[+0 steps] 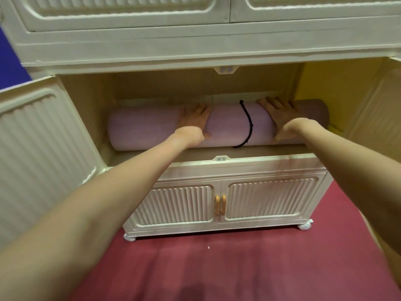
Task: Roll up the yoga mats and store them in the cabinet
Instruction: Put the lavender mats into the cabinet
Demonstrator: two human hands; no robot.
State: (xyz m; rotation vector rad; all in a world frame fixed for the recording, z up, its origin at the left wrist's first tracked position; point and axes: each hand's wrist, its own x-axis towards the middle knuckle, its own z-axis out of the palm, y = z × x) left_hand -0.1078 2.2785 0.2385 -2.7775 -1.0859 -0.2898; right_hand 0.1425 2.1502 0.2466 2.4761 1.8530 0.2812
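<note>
A rolled lilac yoga mat (149, 129) lies sideways inside the open middle compartment of the cream cabinet (134, 51). A black cord (249, 124) is tied around the roll right of its middle. My left hand (194, 121) lies flat on the top of the roll, fingers spread, thumb on the front. My right hand (280, 117) presses flat on the roll to the right of the cord. The mat's right end (314, 111) sticks out past the compartment's right side.
The compartment's left door (41, 137) swings open toward me; the right door (377, 109) is open too. Below are two shut lower doors (219, 202) with orange handles, and the cabinet stands on castors. A dark red mat (217, 263) covers the floor in front.
</note>
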